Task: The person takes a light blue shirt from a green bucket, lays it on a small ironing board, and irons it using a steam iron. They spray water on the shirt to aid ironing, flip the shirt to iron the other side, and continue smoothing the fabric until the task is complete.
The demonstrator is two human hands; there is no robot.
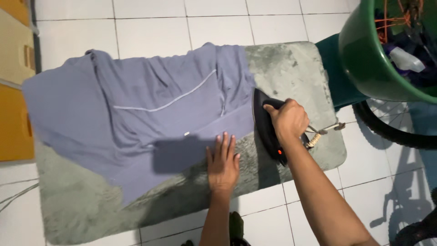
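A lavender-grey garment (136, 109) with a thin white seam line lies spread over a grey fuzzy mat (291, 68) on the tiled floor. My left hand (222, 161) lies flat, fingers together, pressing the garment's lower edge against the mat. My right hand (287, 119) grips the handle of a black electric iron (266, 125), which rests on the mat just right of the garment's edge. A small red light glows near the iron's rear. Its cord (325, 130) trails off to the right.
A green plastic tub (364, 59) holding a spray bottle and cords stands at the top right, over a dark teal object. A bicycle wheel (391, 130) sits right of the mat. Yellow-orange furniture (13, 91) lines the left edge. White floor tiles surround the mat.
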